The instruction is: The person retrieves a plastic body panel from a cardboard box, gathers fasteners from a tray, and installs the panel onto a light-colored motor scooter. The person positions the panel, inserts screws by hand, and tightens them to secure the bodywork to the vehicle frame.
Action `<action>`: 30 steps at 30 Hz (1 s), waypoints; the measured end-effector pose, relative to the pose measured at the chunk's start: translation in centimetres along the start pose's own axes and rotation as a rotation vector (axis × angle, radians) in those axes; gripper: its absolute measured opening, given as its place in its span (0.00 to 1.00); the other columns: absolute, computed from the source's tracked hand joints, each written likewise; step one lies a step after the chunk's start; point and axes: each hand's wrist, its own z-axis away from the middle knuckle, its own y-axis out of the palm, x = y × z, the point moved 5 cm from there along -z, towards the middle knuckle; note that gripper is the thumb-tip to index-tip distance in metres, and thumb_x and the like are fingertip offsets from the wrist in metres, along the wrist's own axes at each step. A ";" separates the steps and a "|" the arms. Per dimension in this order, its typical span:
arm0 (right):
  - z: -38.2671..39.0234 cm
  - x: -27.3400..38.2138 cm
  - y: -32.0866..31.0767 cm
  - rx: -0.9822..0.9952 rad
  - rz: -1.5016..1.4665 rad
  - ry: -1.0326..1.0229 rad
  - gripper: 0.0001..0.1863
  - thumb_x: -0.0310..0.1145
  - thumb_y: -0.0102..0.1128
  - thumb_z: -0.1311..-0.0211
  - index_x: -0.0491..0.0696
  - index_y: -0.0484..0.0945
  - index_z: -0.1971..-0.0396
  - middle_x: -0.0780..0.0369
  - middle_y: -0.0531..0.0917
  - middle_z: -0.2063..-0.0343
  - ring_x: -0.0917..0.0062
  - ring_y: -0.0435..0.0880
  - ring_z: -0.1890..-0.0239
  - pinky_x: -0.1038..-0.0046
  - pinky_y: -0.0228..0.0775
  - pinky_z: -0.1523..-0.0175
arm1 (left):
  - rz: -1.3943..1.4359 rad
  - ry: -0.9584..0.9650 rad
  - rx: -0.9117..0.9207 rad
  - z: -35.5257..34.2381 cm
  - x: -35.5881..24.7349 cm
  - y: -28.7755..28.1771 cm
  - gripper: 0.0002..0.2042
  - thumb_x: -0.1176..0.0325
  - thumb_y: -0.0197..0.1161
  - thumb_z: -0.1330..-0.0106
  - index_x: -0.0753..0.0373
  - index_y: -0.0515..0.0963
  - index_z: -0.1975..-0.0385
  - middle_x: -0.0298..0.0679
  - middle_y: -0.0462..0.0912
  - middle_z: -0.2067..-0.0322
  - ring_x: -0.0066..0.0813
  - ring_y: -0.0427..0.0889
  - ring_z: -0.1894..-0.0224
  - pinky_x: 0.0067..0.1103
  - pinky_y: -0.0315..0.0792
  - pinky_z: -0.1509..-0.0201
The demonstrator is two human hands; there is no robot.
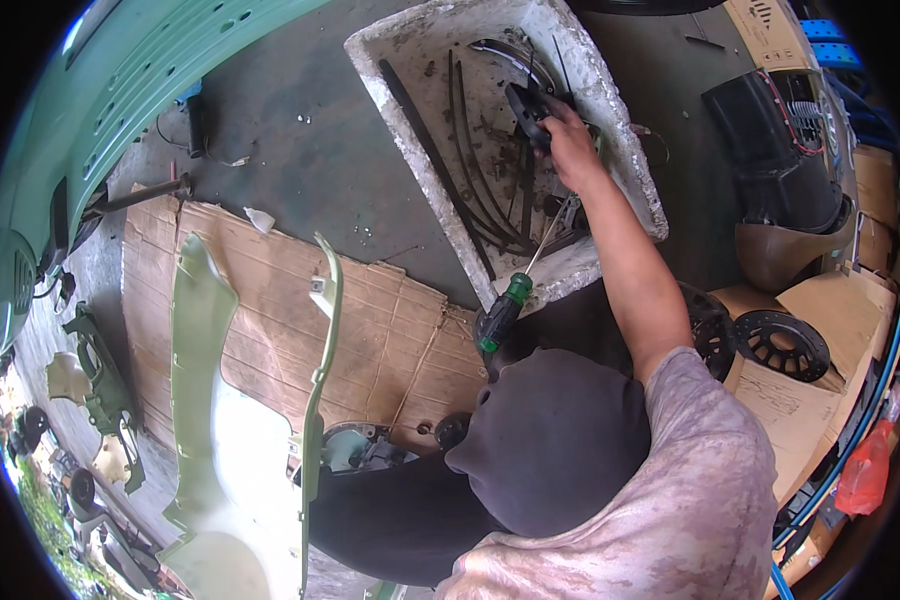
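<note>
Right hand: the right hand [570, 140] reaches out across the white foam box [630, 170] and closes around a black tool [526, 105] at the far end of the box.
Left hand: out of view; whether it holds anything cannot be told.
Black tool: it sits in the grip above the inside of the box, near the upper right wall, beside a curved metal strip [505, 52].
Foam box: a dirty, chipped tray lying on the concrete floor [310, 150], tilted across the upper middle of the picture, with long dark strips [475, 170] lying lengthwise inside.
Screwdriver: a screwdriver with a green and black handle [500, 315] rests with its handle at the near wall of the box, its thin shaft pointing up into the box under the outstretched forearm.
In the way: the person's bent knee in dark cloth [560, 440] fills the lower middle and hides the floor just beneath the box; the forearm crosses the right side of the box and covers part of its contents.
Left side: a flattened sheet of cardboard [270, 310] lies on the floor, and on it a long pale green body panel [205, 400]; a larger green vehicle body [120, 80] curves along the upper left edge.
Right side: a round black wheel part [782, 345] lies on more cardboard, with a black moulded cover [780, 150] further back and a blue hose [870, 410] curving along the right rim.
</note>
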 end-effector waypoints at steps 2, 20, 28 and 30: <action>-0.6 0.6 0.0 -0.139 0.289 -0.310 0.24 0.32 0.50 0.39 0.46 0.68 0.42 0.54 0.79 0.54 0.71 0.80 0.61 0.73 0.74 0.60 | 0.002 0.008 -0.002 -0.2 -0.8 0.0 0.17 0.66 0.57 0.34 0.70 0.67 0.51 0.47 0.75 0.64 0.36 0.74 0.64 0.29 0.70 0.57; 0.6 4.2 -2.3 -0.351 0.012 -0.522 0.16 0.25 0.54 0.38 0.40 0.69 0.50 0.57 0.79 0.57 0.76 0.83 0.63 0.75 0.77 0.57 | 0.045 0.096 0.042 -1.6 -5.1 0.2 0.20 0.65 0.59 0.36 0.73 0.66 0.51 0.49 0.75 0.63 0.37 0.73 0.63 0.31 0.70 0.57; 5.7 7.2 -4.5 -0.030 1.226 -0.039 0.19 0.40 0.56 0.42 0.36 0.79 0.67 0.42 0.80 0.65 0.49 0.79 0.59 0.57 0.70 0.51 | 0.072 0.114 0.067 -2.0 -6.1 0.7 0.21 0.65 0.60 0.36 0.75 0.66 0.51 0.50 0.74 0.63 0.38 0.73 0.63 0.31 0.70 0.56; 6.5 6.3 -4.9 -0.009 1.263 0.047 0.19 0.40 0.57 0.42 0.35 0.79 0.68 0.42 0.80 0.66 0.50 0.80 0.59 0.57 0.70 0.50 | 0.081 0.114 0.068 -1.9 -6.3 0.8 0.21 0.65 0.60 0.36 0.75 0.66 0.51 0.50 0.74 0.63 0.38 0.73 0.63 0.31 0.70 0.56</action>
